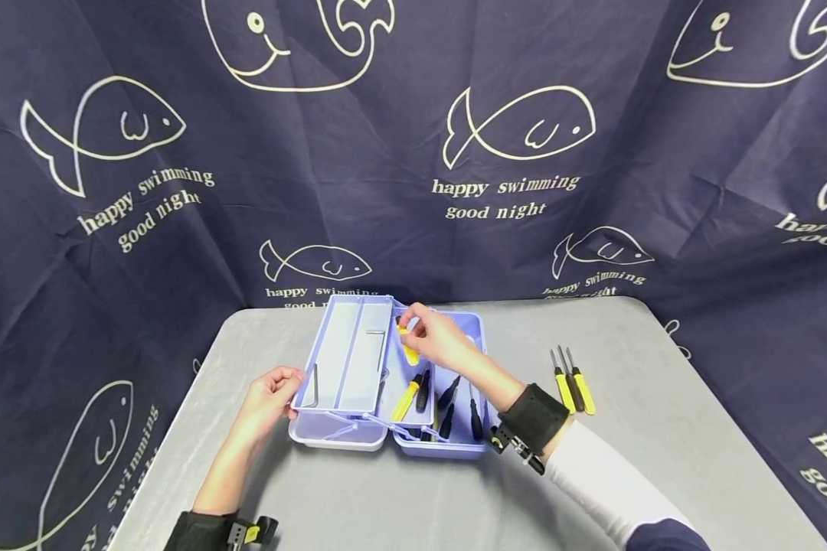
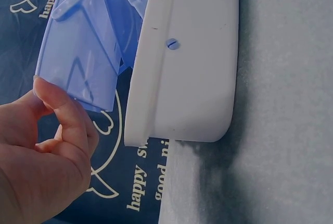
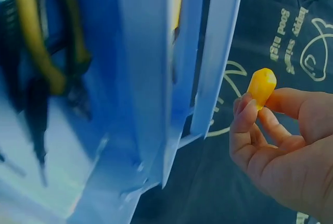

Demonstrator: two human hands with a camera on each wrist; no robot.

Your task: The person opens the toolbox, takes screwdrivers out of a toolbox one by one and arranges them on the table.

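Note:
A light-blue folding toolbox stands opened out on the table. At its left corner my left hand pinches the rim of the raised tray, fingers bent over the edge; the left wrist view shows this hand beside the white outer shell. Above the middle tray, my right hand holds a yellow-and-black tool between thumb and fingertips. In the right wrist view only the tool's yellow end shows in the hand; its exact kind cannot be told. Two hex keys, one an L-shaped key, lie in the raised tray.
A yellow-handled tool lies in the middle tray, and several black-handled tools, among them a screwdriver, lie in the toolbox's right part. Three screwdrivers rest on the grey table at right. A dark patterned curtain hangs behind.

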